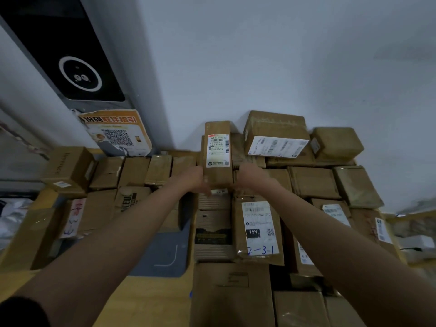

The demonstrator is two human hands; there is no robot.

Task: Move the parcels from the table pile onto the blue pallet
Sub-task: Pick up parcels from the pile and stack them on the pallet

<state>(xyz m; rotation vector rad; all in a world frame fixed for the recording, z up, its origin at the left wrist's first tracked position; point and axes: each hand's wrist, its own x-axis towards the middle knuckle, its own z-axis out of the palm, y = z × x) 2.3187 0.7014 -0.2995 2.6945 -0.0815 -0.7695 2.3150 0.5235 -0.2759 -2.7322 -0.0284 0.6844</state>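
Inspector: Where is the parcel (218,156)?

Operator: Upright at the far side of the pile (313,182), against the wall (259,67).

Inspector: Your grip?

Operator: Your left hand (192,179) and right hand (247,177) clasp its lower sides, fingers curled around it. The label (218,149) faces you.
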